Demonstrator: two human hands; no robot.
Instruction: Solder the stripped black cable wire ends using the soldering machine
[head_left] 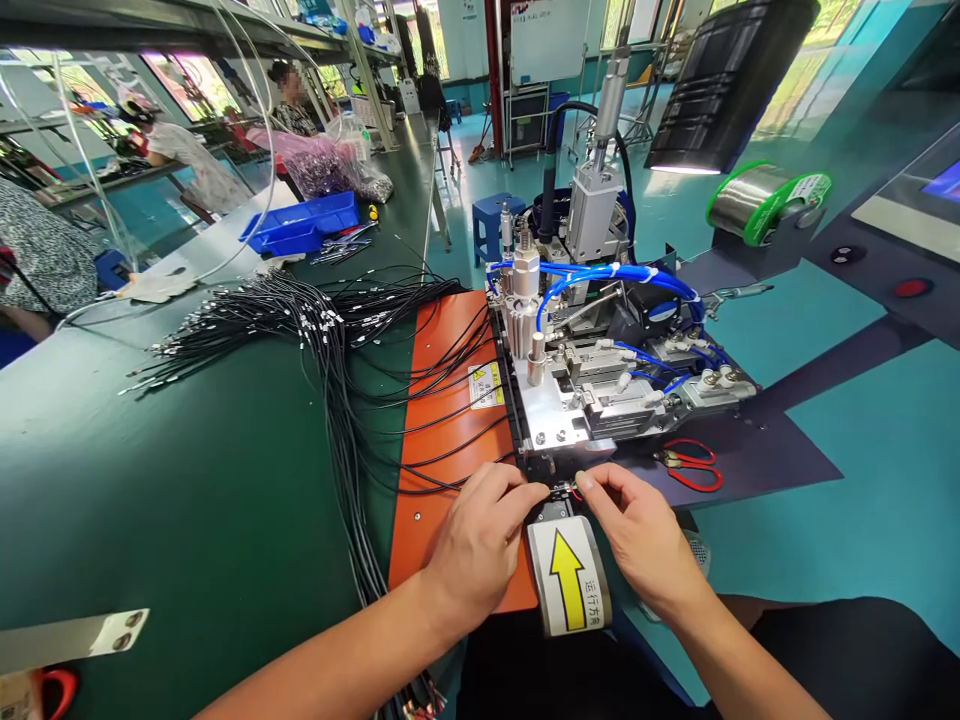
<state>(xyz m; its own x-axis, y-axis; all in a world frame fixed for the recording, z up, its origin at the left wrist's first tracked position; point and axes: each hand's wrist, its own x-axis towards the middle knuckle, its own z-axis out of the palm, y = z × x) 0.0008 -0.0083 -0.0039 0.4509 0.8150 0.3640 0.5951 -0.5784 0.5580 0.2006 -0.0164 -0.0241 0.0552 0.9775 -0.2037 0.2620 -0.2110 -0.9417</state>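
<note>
My left hand (484, 535) is closed in a pinch on the end of a black cable at the front of the metal machine (555, 400). Thumb and forefinger of my right hand (637, 535) pinch the thin coloured wires (576, 489) at that cable's tip, over a small fixture (555, 508). Just below the fingers is a curved plate with a yellow arrow (568, 580). More black cables (442, 462) run across the orange panel (450, 540) into the machine's side. The cable's exact seat in the fixture is hidden by my fingertips.
A large bundle of black cables (334, 390) lies on the green table (225, 480) and hangs over its front edge. Red-handled scissors (691, 466) lie right of the machine. A solder spool (765, 205), a black lamp (731, 80) and a blue tray (300, 225) stand farther off.
</note>
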